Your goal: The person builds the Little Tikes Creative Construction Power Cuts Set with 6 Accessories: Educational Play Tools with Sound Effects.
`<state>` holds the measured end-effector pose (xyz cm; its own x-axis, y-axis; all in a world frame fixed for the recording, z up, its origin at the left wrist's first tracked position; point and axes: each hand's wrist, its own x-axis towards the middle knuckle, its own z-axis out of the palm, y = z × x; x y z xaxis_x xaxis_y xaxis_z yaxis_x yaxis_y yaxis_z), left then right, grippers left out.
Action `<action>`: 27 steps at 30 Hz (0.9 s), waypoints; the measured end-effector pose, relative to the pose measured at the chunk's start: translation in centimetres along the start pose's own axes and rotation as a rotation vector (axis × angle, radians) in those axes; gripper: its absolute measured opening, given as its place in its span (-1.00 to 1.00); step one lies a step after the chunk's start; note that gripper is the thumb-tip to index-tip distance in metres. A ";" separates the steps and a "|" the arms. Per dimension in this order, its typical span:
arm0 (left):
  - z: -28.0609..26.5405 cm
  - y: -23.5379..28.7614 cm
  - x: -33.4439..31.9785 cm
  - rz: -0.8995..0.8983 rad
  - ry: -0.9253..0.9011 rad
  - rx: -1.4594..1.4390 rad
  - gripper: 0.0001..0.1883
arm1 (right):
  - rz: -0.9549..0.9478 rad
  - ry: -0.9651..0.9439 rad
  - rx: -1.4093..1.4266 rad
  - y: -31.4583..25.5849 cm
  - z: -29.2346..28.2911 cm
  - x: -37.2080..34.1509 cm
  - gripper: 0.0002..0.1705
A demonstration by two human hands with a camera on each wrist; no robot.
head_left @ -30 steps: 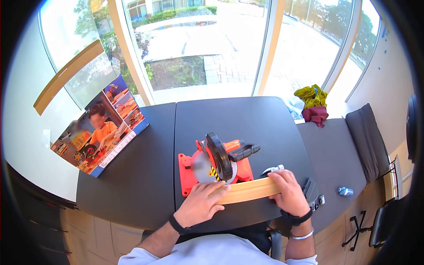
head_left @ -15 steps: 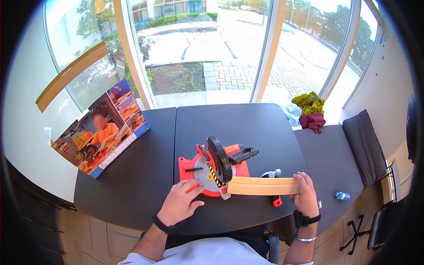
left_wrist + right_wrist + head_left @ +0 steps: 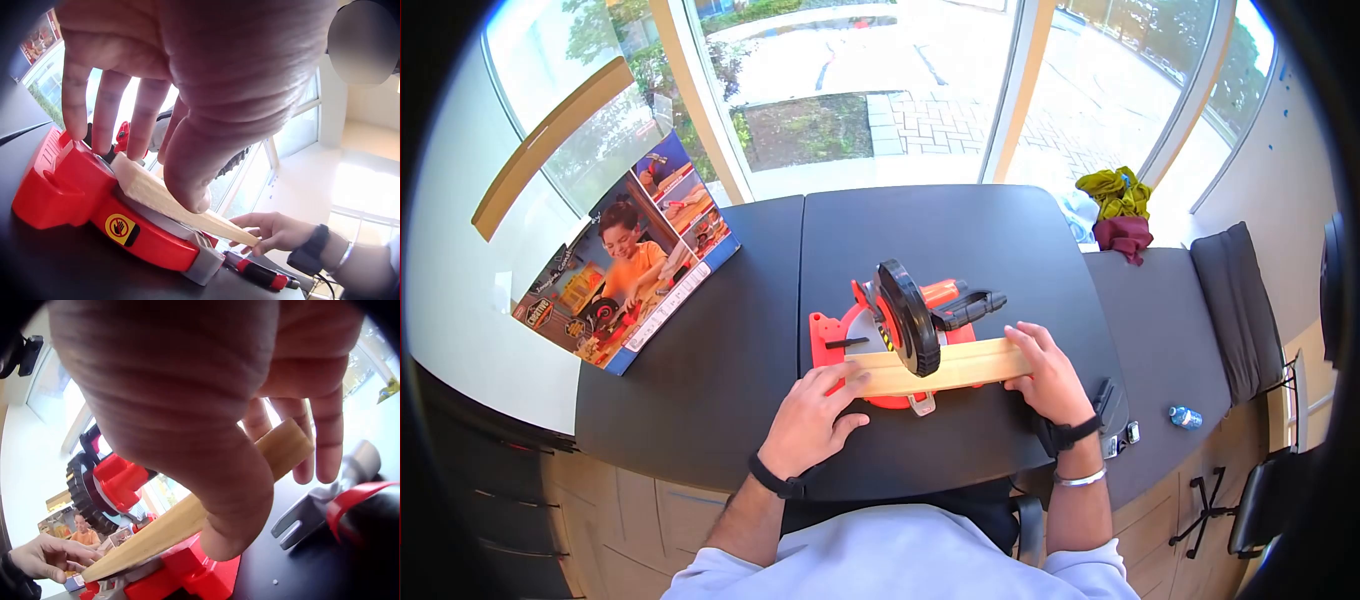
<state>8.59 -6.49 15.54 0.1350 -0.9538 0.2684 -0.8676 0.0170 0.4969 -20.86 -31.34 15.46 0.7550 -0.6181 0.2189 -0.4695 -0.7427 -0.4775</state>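
A toy miter saw (image 3: 828,335) with a red base and a black toothed blade (image 3: 908,315) stands on the dark table. A pale wooden strip (image 3: 975,366) lies across its base at the blade, which hides part of the strip. My right hand (image 3: 1052,380) pinches the strip's right end between thumb and fingers. At the other end is my left hand (image 3: 802,422), its extended fingertips right at the wood and its thumb held apart. In the right wrist view a grey claw hammer (image 3: 300,519) with a red band lies near my right fingers.
A large picture box (image 3: 635,270) stands at the table's left. Crumpled olive and maroon cloths (image 3: 1118,195) are piled at the far right. A blue bottle (image 3: 1185,417) sits on the grey surface to the right, and an office chair (image 3: 1265,500) stands beyond.
The wooden strip, half a second ago extending right from the blade, has moved left across the saw base. My right hand came along with it. My left hand moved from the base to the strip's left end.
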 end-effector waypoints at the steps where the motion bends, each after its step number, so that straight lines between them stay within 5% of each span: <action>1: -0.1 -0.1 0.1 -0.001 0.001 0.002 -0.42 | 0.009 0.045 -0.001 -0.4 0.3 0.7 -0.11; 4: -0.1 -0.5 0.3 -0.006 0.007 -0.019 -0.44 | 0.152 0.059 -0.017 -1.3 0.8 2.2 -0.26; 11: 0.2 -1.3 0.8 -0.004 0.017 0.045 -0.47 | -0.002 0.126 -0.191 -2.1 2.5 2.3 -0.55; 27: -1.1 -1.6 0.6 -0.047 0.038 0.066 -0.36 | 0.072 0.205 -0.085 -2.6 0.1 -2.2 -0.49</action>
<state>10.57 -6.79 15.77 0.1934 -0.9408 0.2782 -0.8895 -0.0485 0.4544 -21.22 -27.99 16.15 0.6130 -0.7036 0.3595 -0.5624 -0.7081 -0.4269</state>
